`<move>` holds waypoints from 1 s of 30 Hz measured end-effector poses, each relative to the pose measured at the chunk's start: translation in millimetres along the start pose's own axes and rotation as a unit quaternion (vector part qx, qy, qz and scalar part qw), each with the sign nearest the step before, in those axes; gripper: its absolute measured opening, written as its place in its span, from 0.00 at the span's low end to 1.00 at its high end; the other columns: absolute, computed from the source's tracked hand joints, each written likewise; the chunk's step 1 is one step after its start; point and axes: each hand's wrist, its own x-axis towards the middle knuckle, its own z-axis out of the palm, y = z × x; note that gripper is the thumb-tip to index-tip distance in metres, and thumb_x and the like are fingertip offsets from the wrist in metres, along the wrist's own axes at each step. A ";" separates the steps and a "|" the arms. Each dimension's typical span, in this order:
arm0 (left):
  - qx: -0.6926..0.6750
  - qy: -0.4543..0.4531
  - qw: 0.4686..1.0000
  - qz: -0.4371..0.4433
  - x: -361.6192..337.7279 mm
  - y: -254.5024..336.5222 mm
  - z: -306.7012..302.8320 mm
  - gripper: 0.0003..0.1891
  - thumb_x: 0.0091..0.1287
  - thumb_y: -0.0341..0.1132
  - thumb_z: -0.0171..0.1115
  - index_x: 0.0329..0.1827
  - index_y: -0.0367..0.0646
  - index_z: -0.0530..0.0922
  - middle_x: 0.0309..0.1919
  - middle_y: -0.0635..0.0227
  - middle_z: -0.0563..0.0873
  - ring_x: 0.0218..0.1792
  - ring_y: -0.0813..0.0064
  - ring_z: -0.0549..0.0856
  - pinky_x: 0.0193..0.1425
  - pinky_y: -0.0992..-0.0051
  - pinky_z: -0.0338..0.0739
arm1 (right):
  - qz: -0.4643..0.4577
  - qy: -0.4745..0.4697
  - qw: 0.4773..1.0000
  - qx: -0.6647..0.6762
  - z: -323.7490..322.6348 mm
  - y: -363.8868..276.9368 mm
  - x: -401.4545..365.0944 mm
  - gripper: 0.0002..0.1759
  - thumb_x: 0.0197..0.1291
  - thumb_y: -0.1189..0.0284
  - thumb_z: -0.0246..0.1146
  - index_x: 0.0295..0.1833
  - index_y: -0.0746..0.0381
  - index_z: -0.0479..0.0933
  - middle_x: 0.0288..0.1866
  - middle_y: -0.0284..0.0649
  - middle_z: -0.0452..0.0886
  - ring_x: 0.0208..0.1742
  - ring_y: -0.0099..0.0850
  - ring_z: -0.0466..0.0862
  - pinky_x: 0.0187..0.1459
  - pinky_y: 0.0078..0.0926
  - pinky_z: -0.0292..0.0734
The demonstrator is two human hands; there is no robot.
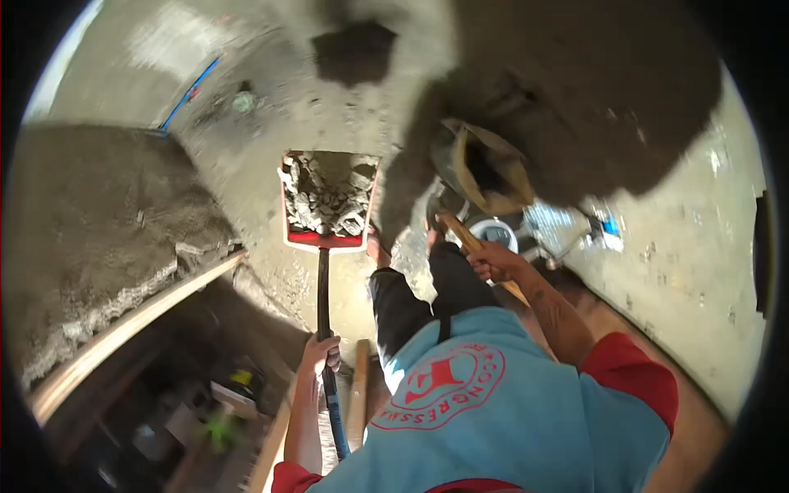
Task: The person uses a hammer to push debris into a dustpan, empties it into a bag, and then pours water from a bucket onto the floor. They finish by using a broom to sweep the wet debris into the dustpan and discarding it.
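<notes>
My left hand [320, 355] is wrapped round the dark handle of a flat, square-bladed shovel [327, 240]. Grey broken rubble [322, 197] covers much of its red-edged pan, which sits low over the floor in front of my feet. On the other side, my right hand [493, 264] grips a wooden-handled tool [462, 233]. This handle slants forward beside my leg to a dark head near the sack, whose shape is hard to make out. Just ahead of the right hand stands a round container with a white rim [496, 233].
An open sack [516, 191] stands ahead on the right, beside crumpled clear plastic [559, 223]. At left, a wooden board [140, 329] borders a rough, broken edge, with cluttered items below it. A blue strip [189, 94] lies farther off.
</notes>
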 end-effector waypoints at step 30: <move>0.191 -0.072 0.899 -0.388 129.1 218.7 355.0 0.13 0.68 0.34 0.53 0.42 0.29 0.67 0.17 0.77 0.69 0.12 0.90 0.68 0.12 0.88 0.68 | -0.345 0.508 0.772 -0.164 -98.0 71.7 -77.1 0.22 0.49 0.72 0.58 0.51 0.65 0.64 0.34 0.62 0.77 0.40 0.62 0.76 0.38 0.50 0.71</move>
